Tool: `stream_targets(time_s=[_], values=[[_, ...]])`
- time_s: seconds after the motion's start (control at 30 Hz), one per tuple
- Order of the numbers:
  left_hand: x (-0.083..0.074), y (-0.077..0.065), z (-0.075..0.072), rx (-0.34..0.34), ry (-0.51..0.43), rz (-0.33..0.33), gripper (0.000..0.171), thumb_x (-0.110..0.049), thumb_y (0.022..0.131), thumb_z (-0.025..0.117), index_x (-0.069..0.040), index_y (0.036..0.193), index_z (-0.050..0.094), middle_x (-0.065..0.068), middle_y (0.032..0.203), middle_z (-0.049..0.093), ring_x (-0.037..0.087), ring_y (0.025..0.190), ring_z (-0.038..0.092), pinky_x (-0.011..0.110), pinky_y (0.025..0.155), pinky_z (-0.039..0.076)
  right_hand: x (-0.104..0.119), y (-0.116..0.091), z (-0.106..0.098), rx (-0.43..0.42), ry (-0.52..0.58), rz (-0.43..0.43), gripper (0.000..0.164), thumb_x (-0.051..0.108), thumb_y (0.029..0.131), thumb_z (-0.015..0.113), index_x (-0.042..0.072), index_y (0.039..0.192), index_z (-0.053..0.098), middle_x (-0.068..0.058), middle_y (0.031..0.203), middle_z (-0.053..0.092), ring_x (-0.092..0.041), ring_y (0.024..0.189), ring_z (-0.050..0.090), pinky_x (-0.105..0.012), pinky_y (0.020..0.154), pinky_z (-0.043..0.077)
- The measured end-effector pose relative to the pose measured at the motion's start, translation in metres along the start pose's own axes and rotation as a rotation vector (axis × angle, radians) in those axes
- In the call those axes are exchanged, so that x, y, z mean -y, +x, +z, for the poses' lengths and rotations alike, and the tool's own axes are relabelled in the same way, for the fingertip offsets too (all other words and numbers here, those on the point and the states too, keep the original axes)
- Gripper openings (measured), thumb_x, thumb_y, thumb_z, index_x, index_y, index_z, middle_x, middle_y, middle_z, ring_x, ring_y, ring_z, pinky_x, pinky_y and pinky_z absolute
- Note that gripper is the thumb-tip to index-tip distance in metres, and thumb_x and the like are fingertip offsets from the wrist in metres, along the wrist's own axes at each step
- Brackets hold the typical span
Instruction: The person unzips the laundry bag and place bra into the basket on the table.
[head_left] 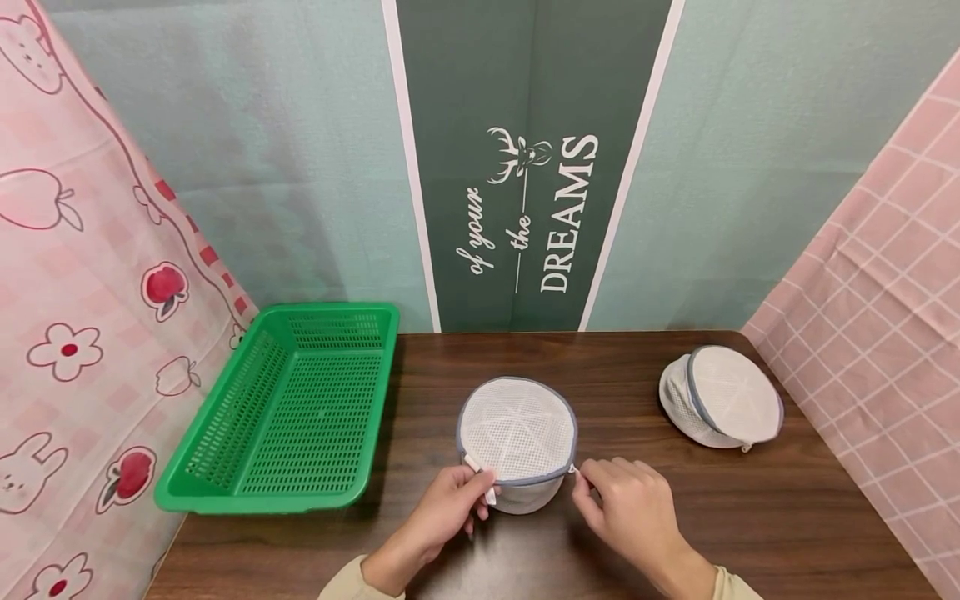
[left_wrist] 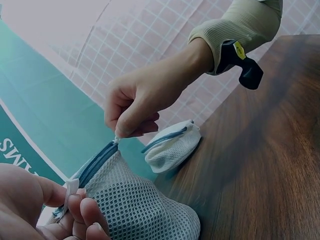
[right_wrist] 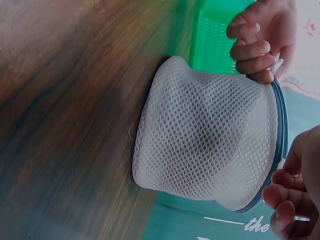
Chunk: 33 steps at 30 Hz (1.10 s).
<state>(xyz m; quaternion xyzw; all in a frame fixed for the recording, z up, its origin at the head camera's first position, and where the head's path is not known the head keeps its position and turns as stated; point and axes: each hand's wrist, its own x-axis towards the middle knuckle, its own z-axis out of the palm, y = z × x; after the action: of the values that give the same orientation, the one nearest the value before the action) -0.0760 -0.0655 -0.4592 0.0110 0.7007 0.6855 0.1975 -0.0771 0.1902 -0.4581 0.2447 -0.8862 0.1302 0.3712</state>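
A round white mesh laundry bag (head_left: 517, 427) with a grey-blue zipper rim stands on the table in front of me. My left hand (head_left: 454, 500) pinches the white fabric tab at the rim's near left, thumb on top. At the rim's near right, my right hand (head_left: 626, 506) pinches the small zipper pull between thumb and curled fingers. In the right wrist view, the bag's mesh side (right_wrist: 205, 135) bulges between both hands, and its zipper looks closed along the visible stretch. Something darker shows faintly through the mesh there.
A green plastic basket (head_left: 367, 467) with slotted walls sits at the left of the brown wooden table (head_left: 600, 367). Toward the back right lies a second white mesh bag (head_left: 731, 396), tilted, with its zipper pull facing me. Fabric curtains stand behind and at both sides.
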Motion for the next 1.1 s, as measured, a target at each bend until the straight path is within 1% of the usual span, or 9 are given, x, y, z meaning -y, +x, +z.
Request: stream_targets(time_s=[0.27,0.47,0.7,0.8,1.0,1.1], values=[[0.001,0.001,-0.001,-0.004,0.013,0.003,0.035,-0.021,0.103,0.056,0.012,0.095,0.065,-0.005,0.068,0.056,0.009,0.06,0.051,0.019,0.045,0.039,-0.007,0.002,0.001,-0.021,-0.029,0.004,0.025,0.022,0.084,0.046,0.023,0.06,0.039,0.011,0.053,0.029,-0.01,0.044,0.029,-0.025,0.044,0.023],[0.002,0.002,-0.001,-0.004,0.015,0.004,0.036,-0.021,0.103,0.056,0.012,0.095,0.065,-0.004,0.068,0.056,0.009,0.061,0.051,0.019,0.046,0.04,-0.012,0.001,0.002,-0.013,-0.026,0.021,0.025,0.023,0.083,0.047,0.023,0.059,0.04,0.011,0.053,0.031,-0.009,0.045,0.029,-0.025,0.044,0.023],[0.001,0.001,-0.002,0.001,0.013,0.007,0.038,-0.021,0.103,0.056,0.015,0.094,0.063,-0.004,0.068,0.055,0.009,0.06,0.051,0.019,0.046,0.039,-0.017,0.0,0.006,-0.049,-0.037,0.005,0.024,0.023,0.082,0.048,0.023,0.059,0.043,0.011,0.053,0.031,-0.008,0.045,0.028,-0.024,0.042,0.022],[0.001,0.001,-0.002,0.0,0.012,0.008,0.038,-0.021,0.103,0.056,0.015,0.094,0.063,-0.005,0.068,0.055,0.009,0.061,0.051,0.019,0.046,0.039,-0.018,0.0,0.006,-0.048,-0.04,0.006,0.025,0.023,0.082,0.048,0.022,0.058,0.043,0.011,0.052,0.032,-0.009,0.044,0.029,-0.025,0.042,0.022],[-0.001,-0.001,-0.002,0.0,0.005,0.006,0.035,-0.021,0.102,0.057,0.011,0.091,0.064,-0.004,0.069,0.057,0.008,0.06,0.051,0.019,0.046,0.039,-0.018,0.001,0.004,-0.035,-0.029,0.023,0.026,0.024,0.083,0.047,0.021,0.058,0.044,0.01,0.052,0.033,-0.01,0.043,0.031,-0.026,0.042,0.023],[-0.001,-0.001,-0.002,-0.003,0.004,0.011,0.034,-0.022,0.102,0.058,0.01,0.09,0.064,-0.005,0.069,0.058,0.007,0.06,0.052,0.019,0.046,0.039,-0.019,0.002,0.005,-0.045,-0.03,0.023,0.025,0.023,0.083,0.048,0.022,0.058,0.042,0.011,0.052,0.033,-0.011,0.043,0.031,-0.027,0.042,0.023]])
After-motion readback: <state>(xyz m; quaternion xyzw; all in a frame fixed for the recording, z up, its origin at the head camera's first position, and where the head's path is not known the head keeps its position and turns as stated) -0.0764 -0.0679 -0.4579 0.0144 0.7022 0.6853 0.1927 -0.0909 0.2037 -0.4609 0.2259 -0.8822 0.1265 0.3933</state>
